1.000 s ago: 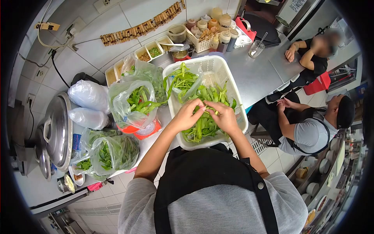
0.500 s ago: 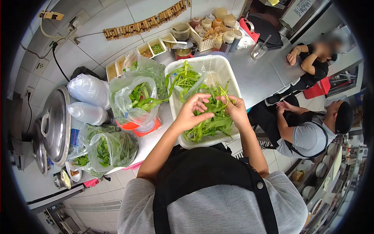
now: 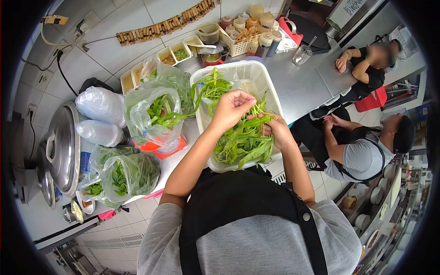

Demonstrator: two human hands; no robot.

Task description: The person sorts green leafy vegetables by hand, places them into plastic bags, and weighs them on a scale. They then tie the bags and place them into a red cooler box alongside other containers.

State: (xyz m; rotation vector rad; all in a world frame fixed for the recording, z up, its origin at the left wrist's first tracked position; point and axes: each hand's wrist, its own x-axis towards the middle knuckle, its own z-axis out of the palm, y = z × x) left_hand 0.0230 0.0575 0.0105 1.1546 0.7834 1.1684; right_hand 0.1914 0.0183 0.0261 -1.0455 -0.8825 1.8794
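A white plastic basket in front of me holds loose leafy greens with long narrow leaves. Above them, my right hand is closed around a bunch of the greens, whose leaves hang below the fingers. My left hand is beside it, thumb and fingers pinched together at the upper stem ends of that bunch. More greens in a clear plastic bag lie in the far left part of the basket, just beyond my left hand.
Left of the basket stand an open bag of greens on an orange scale and another bag. Large metal lids lean farther left. Sauce bottles line the back. Two people, one a seated co-worker, are at the right.
My left hand has gone from spread fingers to a pinch and moved up toward the stem ends. My right hand has lowered slightly and turned with the bunch.
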